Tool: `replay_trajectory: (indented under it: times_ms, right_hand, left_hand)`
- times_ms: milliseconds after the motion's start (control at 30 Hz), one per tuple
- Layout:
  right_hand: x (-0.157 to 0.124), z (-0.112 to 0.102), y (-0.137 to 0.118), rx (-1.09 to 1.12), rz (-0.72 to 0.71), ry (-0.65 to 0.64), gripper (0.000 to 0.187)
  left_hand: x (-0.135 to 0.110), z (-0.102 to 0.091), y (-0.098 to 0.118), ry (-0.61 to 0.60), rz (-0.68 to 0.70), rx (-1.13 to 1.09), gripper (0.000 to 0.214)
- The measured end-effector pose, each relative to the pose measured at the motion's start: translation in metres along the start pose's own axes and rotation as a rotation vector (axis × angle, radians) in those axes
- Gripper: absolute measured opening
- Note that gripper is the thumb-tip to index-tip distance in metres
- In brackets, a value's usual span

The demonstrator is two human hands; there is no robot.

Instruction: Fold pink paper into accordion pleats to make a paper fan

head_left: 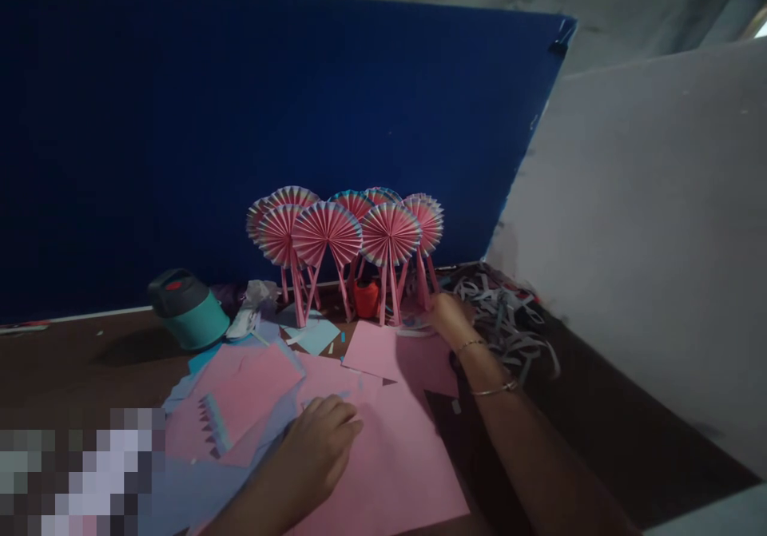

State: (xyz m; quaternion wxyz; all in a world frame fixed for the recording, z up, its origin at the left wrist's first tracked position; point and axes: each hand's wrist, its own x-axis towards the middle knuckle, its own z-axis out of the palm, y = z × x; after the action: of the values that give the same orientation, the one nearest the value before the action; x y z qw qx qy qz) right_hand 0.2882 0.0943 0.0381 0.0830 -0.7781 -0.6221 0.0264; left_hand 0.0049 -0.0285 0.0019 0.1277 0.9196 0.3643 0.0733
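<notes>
My left hand (322, 446) rests on a large pink paper sheet (395, 456), its fingers loosely bent and nothing visible in them. Farther out, my right hand (451, 317) reaches to the foot of the standing paper fans. Its fingertips are dim and partly hidden, so whether they hold anything is unclear. A smaller pink sheet (375, 348) lies just left of that hand. Several round pleated pink fans (327, 235) with pale striped rims stand on paired pink legs. Beside my left hand is a stack holding a pink piece (257, 392) with a zigzag pleated edge.
A teal container with a dark lid (195, 316) tilts at the left. A red spool-like object (367, 299) sits among the fan legs. Curled paper strips (509, 320) pile up at the right. A blue board (359, 105) stands behind, with a pale wall (647, 224) right.
</notes>
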Motion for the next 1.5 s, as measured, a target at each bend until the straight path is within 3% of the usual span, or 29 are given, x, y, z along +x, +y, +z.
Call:
replay_trajectory:
  times_ms: [100,233,367,433,567,667,767,967,1100,1200,1300,1367,1500]
  right_hand:
    - [-0.004,-0.014,-0.007,0.044,-0.003,0.020,0.022]
    - [-0.015,-0.029,-0.019,0.012,-0.094,0.167,0.024]
    - [-0.018,-0.034,-0.022,0.183,-0.148,0.170,0.020]
    - [-0.017,-0.031,-0.023,0.393,-0.208,0.090,0.023]
    - [-0.021,-0.020,-0.034,0.673,-0.427,-0.314,0.028]
    - [-0.035,-0.007,-0.052,0.580,-0.586,-0.536,0.029]
    - [-0.051,0.008,-0.072,0.432,-0.617,-0.699,0.029]
    - [-0.065,0.033,-0.088,0.477,-0.520,-0.712,0.045]
    - [-0.062,0.039,-0.087,0.443,-0.533,-0.686,0.051]
    - [-0.058,0.041,-0.086,0.437,-0.555,-0.654,0.042]
    - [-0.058,0.040,-0.085,0.458,-0.547,-0.719,0.026]
    - [-0.058,0.039,-0.085,0.481,-0.529,-0.765,0.024]
    - [-0.059,0.040,-0.085,0.482,-0.557,-0.721,0.025]
  left_hand:
    - [-0.002,-0.002,0.000,0.003,-0.003,-0.021,0.029]
    - [-0.001,-0.002,-0.002,0.036,-0.001,-0.051,0.028]
    - [0.001,-0.004,-0.009,0.124,-0.156,0.004,0.023]
    - [0.002,-0.006,-0.014,0.172,-0.258,0.043,0.021]
    - [0.002,-0.006,-0.025,0.256,-0.380,0.042,0.019]
    - [0.004,-0.006,-0.025,0.241,-0.338,-0.020,0.020]
    - [0.005,-0.005,-0.019,0.186,-0.265,-0.045,0.021]
    - [0.006,-0.002,-0.015,0.153,-0.200,-0.023,0.019]
    - [0.006,-0.002,-0.016,0.142,-0.188,-0.036,0.017]
    - [0.005,-0.003,-0.016,0.149,-0.182,-0.036,0.018]
    - [0.004,-0.006,-0.015,0.132,-0.176,-0.043,0.019]
    - [0.004,-0.008,-0.014,0.114,-0.177,-0.045,0.019]
    - [0.003,-0.009,-0.015,0.108,-0.173,-0.053,0.019]
